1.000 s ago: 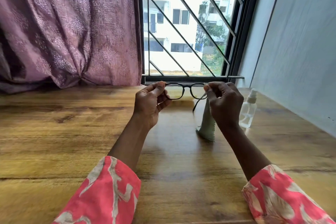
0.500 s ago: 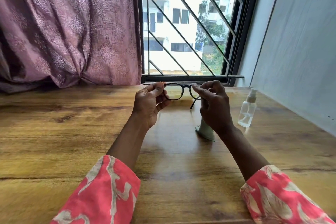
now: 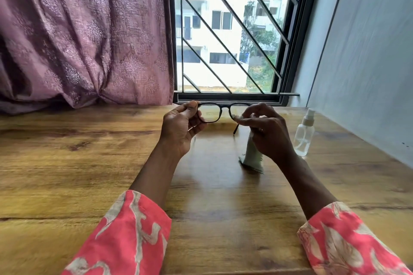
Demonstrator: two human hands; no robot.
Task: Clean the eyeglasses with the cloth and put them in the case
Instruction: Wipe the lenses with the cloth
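Left hand (image 3: 181, 131) pinching the eyeglasses (image 3: 220, 113) by the left rim corner, thumb and forefinger closed on the frame, steadying them above the table (image 3: 67, 163). Between both sets of fingers, lenses facing the window, probably to show smears. Right hand (image 3: 264, 134) pinching the cloth (image 3: 252, 156) against the right lens, loose tail hanging below the fingers. Beyond those fingers, a spray bottle (image 3: 304, 136). No case visible.

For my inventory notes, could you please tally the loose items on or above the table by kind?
Eyeglasses: 1, gripped by the left hand
Cleaning cloth: 1, pinched by the right hand
Spray bottle: 1, standing on the table
Case: 0 in view
Total: 3
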